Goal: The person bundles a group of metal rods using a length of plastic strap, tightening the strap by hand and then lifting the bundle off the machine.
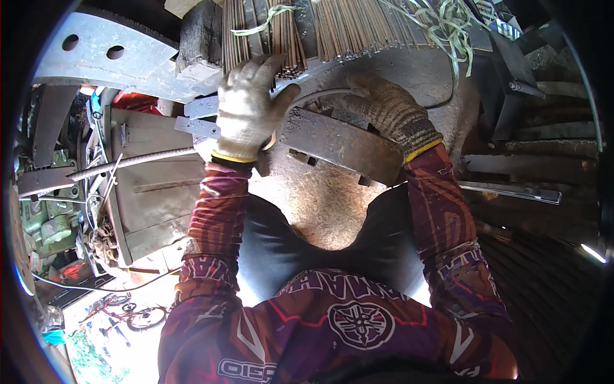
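My left hand (249,112), in a pale knit glove with a yellow cuff, is open, thumb apart from the fingers. Its fingertips reach the near ends of a bundle of thin brown metal rods (291,48). In a grey-striped glove, my right hand (396,112) closes thumb and fingers around one end of a curved metal rod (323,94). Between the hands lies a heavy dark steel block (342,144). A ribbed steel bar (137,163) runs from the left toward my left wrist; its inner end is hidden there.
More rods (355,29) lie at the back under pale plastic ties (451,32). A wooden block (199,41) stands beside a perforated steel plate (96,54). Green machinery (54,227) is at far left, a bicycle (137,317) beyond. A shiny bar (511,191) projects at right.
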A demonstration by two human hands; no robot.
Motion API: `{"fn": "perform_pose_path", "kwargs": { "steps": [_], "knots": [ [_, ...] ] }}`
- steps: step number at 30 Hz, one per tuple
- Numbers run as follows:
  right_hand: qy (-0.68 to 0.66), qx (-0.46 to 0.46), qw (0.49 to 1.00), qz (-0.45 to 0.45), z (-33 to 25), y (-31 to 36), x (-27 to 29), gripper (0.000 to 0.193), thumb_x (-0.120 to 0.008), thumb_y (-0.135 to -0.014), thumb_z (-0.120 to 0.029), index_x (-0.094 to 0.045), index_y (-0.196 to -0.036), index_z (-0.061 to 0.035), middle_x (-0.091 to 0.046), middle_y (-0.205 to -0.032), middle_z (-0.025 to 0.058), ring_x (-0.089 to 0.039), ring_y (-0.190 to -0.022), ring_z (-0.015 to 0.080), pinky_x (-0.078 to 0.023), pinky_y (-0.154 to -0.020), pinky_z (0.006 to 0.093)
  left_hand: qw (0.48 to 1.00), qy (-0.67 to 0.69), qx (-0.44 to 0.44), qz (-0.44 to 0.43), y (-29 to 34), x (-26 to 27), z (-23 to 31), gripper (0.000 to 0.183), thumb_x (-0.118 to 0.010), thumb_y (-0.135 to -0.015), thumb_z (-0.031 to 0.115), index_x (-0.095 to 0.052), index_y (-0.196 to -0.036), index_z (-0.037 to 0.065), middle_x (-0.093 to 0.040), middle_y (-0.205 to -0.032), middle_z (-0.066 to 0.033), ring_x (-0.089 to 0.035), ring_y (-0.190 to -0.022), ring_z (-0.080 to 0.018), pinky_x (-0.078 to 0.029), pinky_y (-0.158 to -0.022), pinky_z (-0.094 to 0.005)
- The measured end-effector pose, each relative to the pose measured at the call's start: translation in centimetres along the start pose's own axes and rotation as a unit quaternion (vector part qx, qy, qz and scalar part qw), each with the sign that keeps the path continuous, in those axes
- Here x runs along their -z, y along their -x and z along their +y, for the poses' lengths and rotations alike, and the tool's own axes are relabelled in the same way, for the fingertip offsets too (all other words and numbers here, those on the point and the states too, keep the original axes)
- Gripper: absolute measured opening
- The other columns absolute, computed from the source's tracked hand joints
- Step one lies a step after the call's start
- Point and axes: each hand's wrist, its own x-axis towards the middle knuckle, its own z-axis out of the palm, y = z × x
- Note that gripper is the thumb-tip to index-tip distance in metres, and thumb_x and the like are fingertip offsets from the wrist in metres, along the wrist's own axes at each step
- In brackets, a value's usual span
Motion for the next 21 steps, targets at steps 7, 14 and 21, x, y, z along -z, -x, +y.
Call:
{"fn": "perform_pose_path", "kwargs": {
  "steps": [7, 14, 21],
  "knots": [
    [-0.031, -0.011, 0.999, -0.010, -0.1, 0.6, -0.1, 0.061, -0.074, -0.092, -0.036, -0.056, -0.142, -0.0059, -0.060, -0.141, 0.0150, -0.057, -0.131, 0.0290, -0.045, -0.110, 0.0378, 0.999, 0.039, 0.006, -0.001, 0.0, -0.6, 0.5, 0.050, -0.076, -0.085, 0.026, -0.064, -0.132, 0.013, -0.069, -0.121, -0.0153, -0.066, -0.109, -0.0329, -0.051, -0.097, -0.0456],
    [-0.072, -0.003, 0.997, -0.013, 0.3, 0.9, -0.5, 0.062, -0.073, -0.092, -0.038, -0.056, -0.142, -0.0053, -0.061, -0.141, 0.0137, -0.058, -0.130, 0.0282, -0.045, -0.109, 0.0376, 0.967, 0.069, -0.127, 0.211, -1.6, 5.1, -3.4, 0.040, -0.081, -0.082, 0.016, -0.069, -0.119, 0.005, -0.071, -0.111, -0.0133, -0.068, -0.101, -0.0295, -0.054, -0.092, -0.0396],
    [-0.069, 0.004, 0.998, 0.001, -0.8, 1.5, -0.4, 0.064, -0.072, -0.093, -0.041, -0.054, -0.143, -0.0058, -0.060, -0.141, 0.0141, -0.058, -0.130, 0.0290, -0.044, -0.109, 0.0370, 0.847, -0.216, 0.033, 0.485, -5.0, 14.3, -9.2, 0.074, -0.091, -0.075, 0.033, -0.058, -0.126, -0.010, -0.058, -0.119, -0.0270, -0.065, -0.105, -0.0355, -0.058, -0.088, -0.0435]
  ]
}}
